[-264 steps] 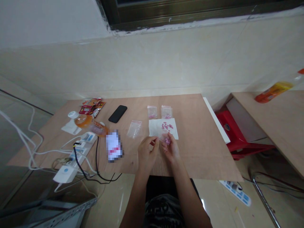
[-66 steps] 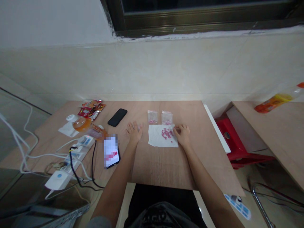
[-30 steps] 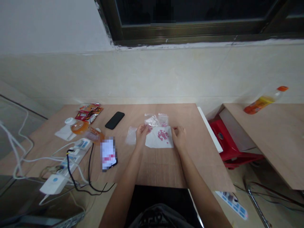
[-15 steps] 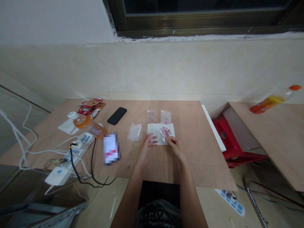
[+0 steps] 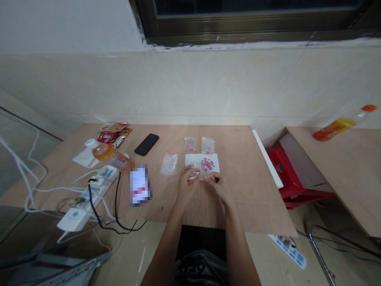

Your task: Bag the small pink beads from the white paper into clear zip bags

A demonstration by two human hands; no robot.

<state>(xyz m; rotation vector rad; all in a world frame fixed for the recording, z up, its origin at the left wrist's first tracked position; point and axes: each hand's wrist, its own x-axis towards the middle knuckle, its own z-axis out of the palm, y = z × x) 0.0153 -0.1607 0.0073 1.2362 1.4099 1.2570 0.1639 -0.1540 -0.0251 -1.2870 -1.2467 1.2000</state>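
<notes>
A wooden table [image 5: 253,198] is holding up white paper [image 5: 217,161]. The right hand [image 5: 220,186] is curling by the paper's edge; I can't tell if it's gripping. The left hand [image 5: 186,182] is pinching a clear bag [image 5: 195,174] over the paper. Pink bits [image 5: 207,163] are lying there.

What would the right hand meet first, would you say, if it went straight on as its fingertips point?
The right hand would probably meet the left hand first, though their relative depth is unclear.
</notes>
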